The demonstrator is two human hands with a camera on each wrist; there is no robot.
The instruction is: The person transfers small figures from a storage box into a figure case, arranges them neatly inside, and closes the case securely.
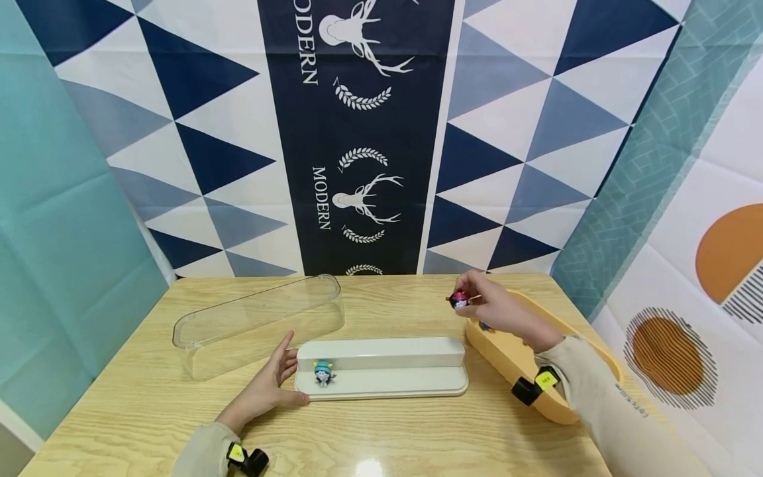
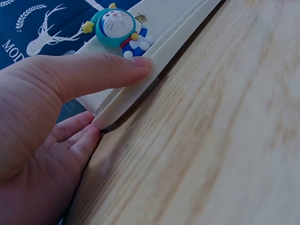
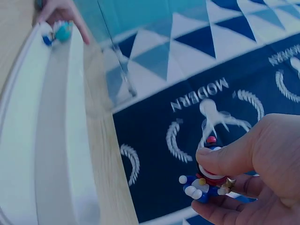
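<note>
Wooden table (image 1: 149,397). Left hand (image 1: 268,387) flat against stand (image 1: 387,371) end, steadying it; right hand (image 1: 497,308) pinches figure (image 1: 459,300) above tray (image 1: 512,361).

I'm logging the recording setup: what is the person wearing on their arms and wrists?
Both arms wear long, pale beige sleeves. Each wrist carries a small black device with a yellow patch: on the left wrist and on the right wrist. The right sleeve has small dark lettering. Both hands are bare.

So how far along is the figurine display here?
Done: one blue figurine stands on the white stepped base. In hand: the right hand pinches a red-capped figurine; the left hand steadies the base. Left: the clear cover lies off, behind.
</note>
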